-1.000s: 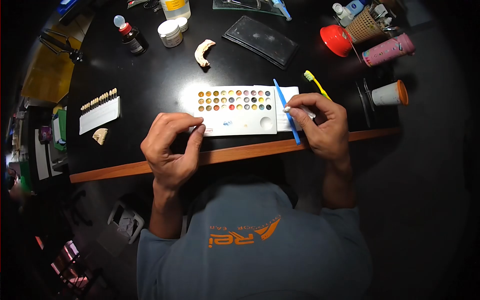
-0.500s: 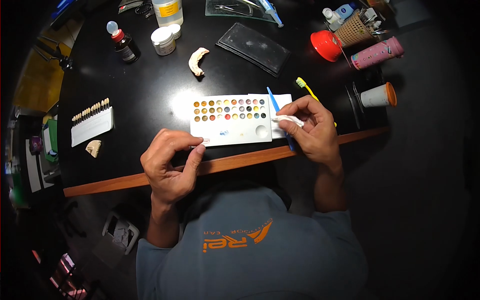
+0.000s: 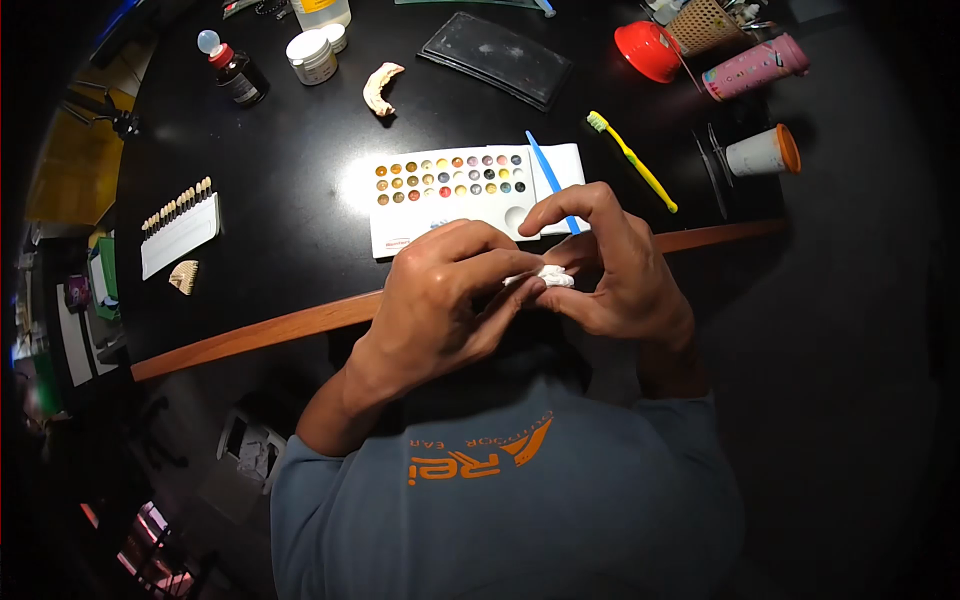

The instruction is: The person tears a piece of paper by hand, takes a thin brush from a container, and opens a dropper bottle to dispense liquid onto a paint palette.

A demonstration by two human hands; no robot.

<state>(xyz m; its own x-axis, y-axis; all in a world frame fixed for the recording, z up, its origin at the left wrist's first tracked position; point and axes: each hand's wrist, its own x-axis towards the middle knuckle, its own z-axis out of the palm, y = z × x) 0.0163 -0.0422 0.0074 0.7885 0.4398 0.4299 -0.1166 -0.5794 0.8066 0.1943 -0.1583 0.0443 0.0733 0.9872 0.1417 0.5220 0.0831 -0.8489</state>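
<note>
Crumpled white tissue (image 3: 553,276), over the table's near edge (image 3: 250,337), between both hands. Left hand (image 3: 432,285) grip: thumb and finger closed on its left end. Right hand (image 3: 630,275) grip: thumb against its right part, index raised clear. Looks very light, soft, limp; probably not slippery, could tear if pulled hard. Best hold: light pinch on the bunched middle; loose ends would likely flop. Paint palette (image 3: 450,212) just beyond, blue-handled tool (image 3: 543,160) on the folded white sheet (image 3: 568,163) to its right.
</note>
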